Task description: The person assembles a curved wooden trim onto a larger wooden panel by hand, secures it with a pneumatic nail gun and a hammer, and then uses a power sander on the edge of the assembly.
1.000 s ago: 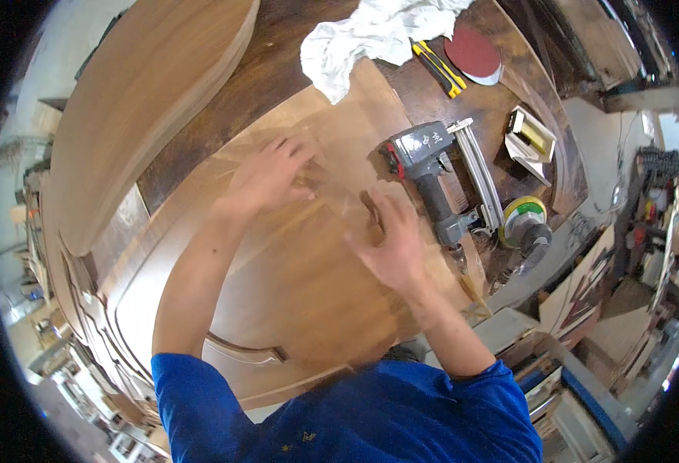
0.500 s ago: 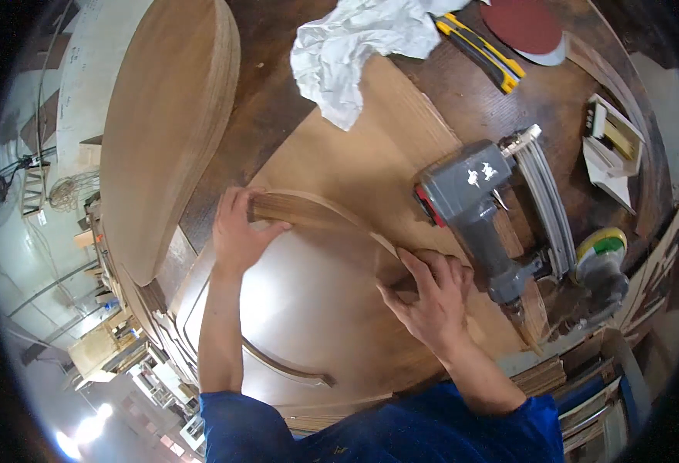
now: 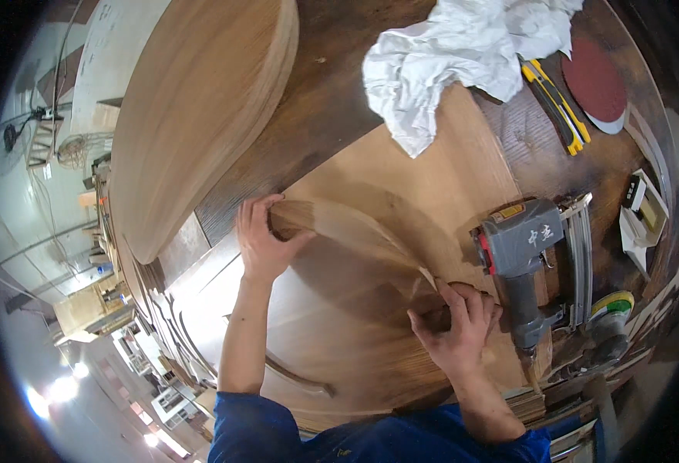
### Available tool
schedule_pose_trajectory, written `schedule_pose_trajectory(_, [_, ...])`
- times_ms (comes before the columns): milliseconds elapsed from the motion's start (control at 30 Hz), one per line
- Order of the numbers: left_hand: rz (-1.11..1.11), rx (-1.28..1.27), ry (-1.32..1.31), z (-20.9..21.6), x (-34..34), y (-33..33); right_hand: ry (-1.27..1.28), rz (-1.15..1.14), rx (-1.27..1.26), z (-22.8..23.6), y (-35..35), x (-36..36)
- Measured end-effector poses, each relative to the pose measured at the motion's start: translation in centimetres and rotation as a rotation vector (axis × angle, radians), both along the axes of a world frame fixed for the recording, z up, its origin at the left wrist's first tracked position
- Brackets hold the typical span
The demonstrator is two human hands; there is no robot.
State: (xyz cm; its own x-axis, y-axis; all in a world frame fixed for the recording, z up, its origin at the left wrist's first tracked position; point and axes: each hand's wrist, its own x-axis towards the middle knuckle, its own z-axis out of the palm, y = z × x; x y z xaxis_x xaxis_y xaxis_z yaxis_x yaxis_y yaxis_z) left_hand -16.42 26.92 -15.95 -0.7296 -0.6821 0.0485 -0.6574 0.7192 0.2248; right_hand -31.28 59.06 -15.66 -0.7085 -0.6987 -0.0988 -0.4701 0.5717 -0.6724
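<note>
Currently I have the curved wooden strip (image 3: 341, 219) gripped at both ends, so I judge the handling to be only partly through: the piece is in hand, and I see nothing that shows it fixed in place. Any fastening remains undone as far as I can tell, and the dark grey nail gun (image 3: 518, 231) lies unheld, just beyond and right of my right hand (image 3: 463, 324). The strip spans both sets of fingers, its bulge facing away from me, over a flat wooden board (image 3: 455, 158) on the dark counter (image 3: 335, 65). My left hand (image 3: 264, 245) clasps its left end between thumb and fingers; my right, nearer my body, pinches the opposite end. Whether its lower edge touches anything beneath, I cannot tell.
</note>
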Motion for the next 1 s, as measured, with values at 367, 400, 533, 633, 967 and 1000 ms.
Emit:
schedule_pose_trajectory(367, [-0.006, -0.136, 0.215, 0.3, 1.7, 0.1, 0.065, 0.001, -0.350, -0.1, 2.2, 0.0])
schedule_pose_trajectory(400, [0.054, -0.138, 0.250, -0.3, 1.6, 0.1, 0.166, 0.018, -0.428, 0.4, 2.8, -0.5])
schedule_pose_trajectory(533, [0.250, -0.229, 0.264, -0.4, 0.9, 0.6, 0.499, -0.220, 0.017, 3.0, 0.7, -4.5])
schedule_pose_trajectory(633, [0.365, -0.257, 0.280, -0.9, 1.5, 0.2, 0.204, -0.239, 0.221, 4.3, -1.0, -5.6])
schedule_pose_trajectory(967, [0.452, -0.228, 0.354, -1.3, 6.0, -0.5, -0.454, -0.046, 0.153, 13.4, -3.8, -9.4])
schedule_pose_trajectory(1000, [0.458, -0.215, 0.358, -1.6, 6.4, -0.5, -0.496, 0.023, 0.140, 14.4, -5.3, -8.2])
